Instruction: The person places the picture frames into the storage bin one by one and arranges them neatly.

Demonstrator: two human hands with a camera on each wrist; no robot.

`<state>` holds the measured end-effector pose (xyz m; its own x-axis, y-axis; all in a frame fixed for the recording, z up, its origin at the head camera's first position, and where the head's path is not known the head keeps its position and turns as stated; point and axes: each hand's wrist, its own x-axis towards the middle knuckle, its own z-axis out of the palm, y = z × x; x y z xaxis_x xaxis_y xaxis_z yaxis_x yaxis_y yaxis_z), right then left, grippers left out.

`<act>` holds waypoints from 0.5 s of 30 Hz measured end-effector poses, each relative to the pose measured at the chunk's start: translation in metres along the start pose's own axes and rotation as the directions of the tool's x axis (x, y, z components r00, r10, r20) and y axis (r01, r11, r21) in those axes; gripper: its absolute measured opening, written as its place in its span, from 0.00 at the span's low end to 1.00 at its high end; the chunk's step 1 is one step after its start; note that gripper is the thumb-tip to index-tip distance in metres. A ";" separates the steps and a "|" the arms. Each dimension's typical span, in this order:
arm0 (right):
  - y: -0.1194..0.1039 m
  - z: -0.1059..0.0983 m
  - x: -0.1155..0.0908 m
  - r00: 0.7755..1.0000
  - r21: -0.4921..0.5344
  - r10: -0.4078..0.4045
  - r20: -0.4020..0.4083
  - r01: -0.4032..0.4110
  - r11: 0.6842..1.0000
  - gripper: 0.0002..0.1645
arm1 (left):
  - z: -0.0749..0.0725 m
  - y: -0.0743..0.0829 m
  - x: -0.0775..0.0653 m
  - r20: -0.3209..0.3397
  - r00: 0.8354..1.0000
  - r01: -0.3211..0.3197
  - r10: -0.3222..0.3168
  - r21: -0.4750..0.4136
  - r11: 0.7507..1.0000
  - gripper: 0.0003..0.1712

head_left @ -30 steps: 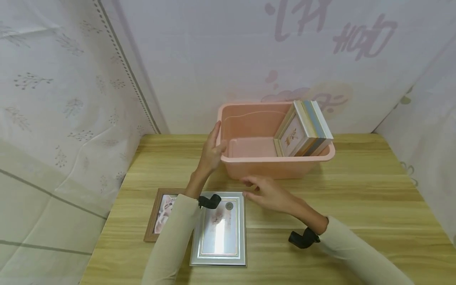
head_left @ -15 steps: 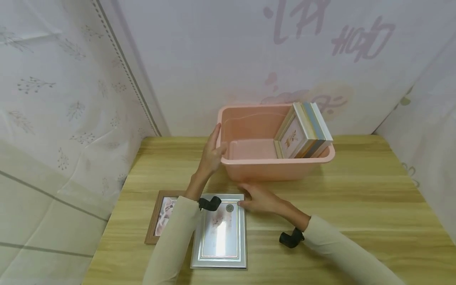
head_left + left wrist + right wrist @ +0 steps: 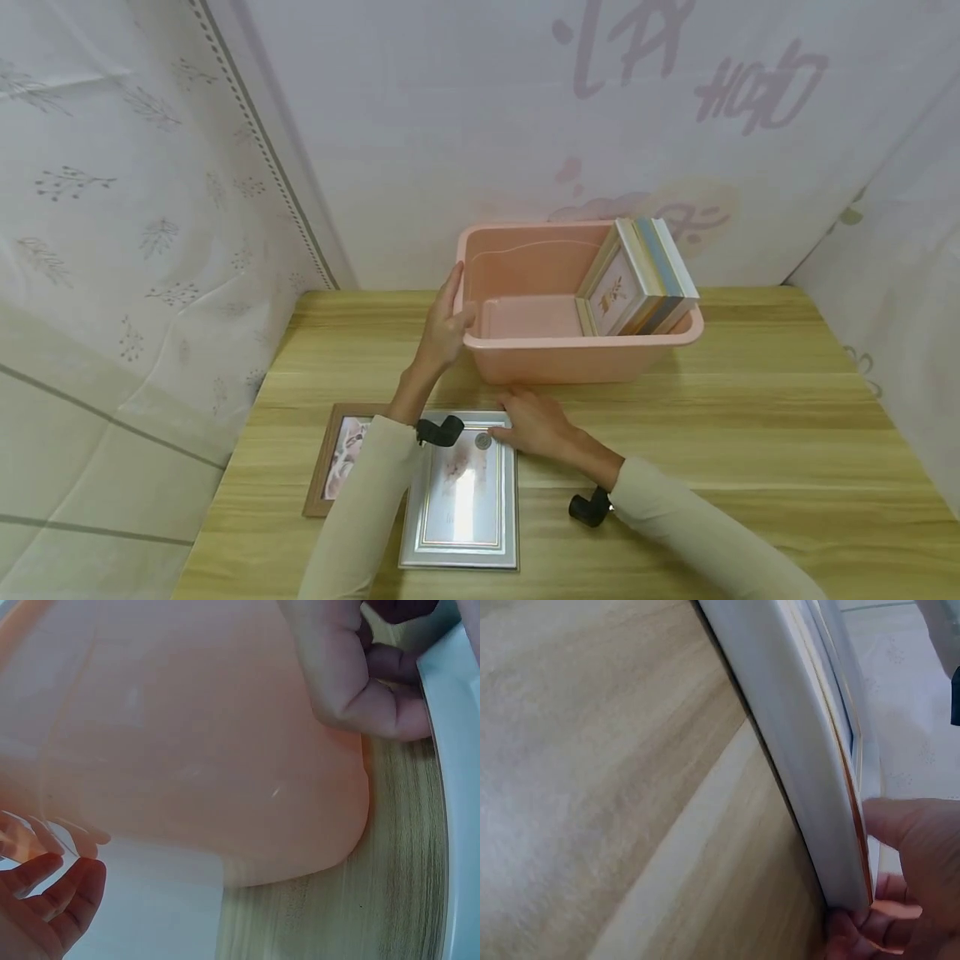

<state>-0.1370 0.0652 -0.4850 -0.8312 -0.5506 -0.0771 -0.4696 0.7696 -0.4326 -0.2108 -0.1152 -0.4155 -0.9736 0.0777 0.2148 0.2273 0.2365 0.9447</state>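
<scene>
A pink plastic tub (image 3: 558, 367) stands on the wooden table. My left hand (image 3: 441, 329) holds its left rim, and in the left wrist view the fingertips (image 3: 79, 896) bend against the tub wall. Just in front of the tub, a silver picture frame (image 3: 506, 508) lies face up. My right hand (image 3: 540, 425) grips its upper right corner; in the right wrist view the thumb (image 3: 896, 825) lies over the front while the other fingers curl at the edge. Partly hidden under my left sleeve is a brown wooden picture frame (image 3: 330, 458) with a pink picture.
Several picture frames (image 3: 637, 275) stand upright, leaning together, at the right end inside the tub. A printed cloth (image 3: 420, 133) hangs behind the table (image 3: 750, 417), and another borders it on the left.
My right hand has moved left and slightly down, from above the silver picture frame's corner to gripping it. My left hand stays on the tub's rim.
</scene>
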 end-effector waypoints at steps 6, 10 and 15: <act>0.007 -0.002 0.002 0.993 -0.032 -0.119 -0.004 0.118 0.992 0.16 | 0.000 -0.002 0.002 0.005 1.000 -0.013 0.013 0.001 1.000 0.44; 0.010 -0.007 -0.002 0.988 -0.004 -0.153 0.004 0.153 0.988 0.15 | -0.001 -0.002 0.003 0.015 1.000 -0.016 0.016 0.007 1.000 0.43; 0.014 -0.017 -0.008 0.989 0.068 -0.147 0.015 0.145 0.987 0.17 | -0.001 -0.002 0.003 0.018 1.000 -0.016 0.016 0.005 1.000 0.43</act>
<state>-0.1415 0.0858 -0.4749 -0.7487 -0.6624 -0.0267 -0.5640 0.6575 -0.4996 -0.2143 -0.1159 -0.4163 -0.9693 0.0987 0.2250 0.2427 0.2397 0.9400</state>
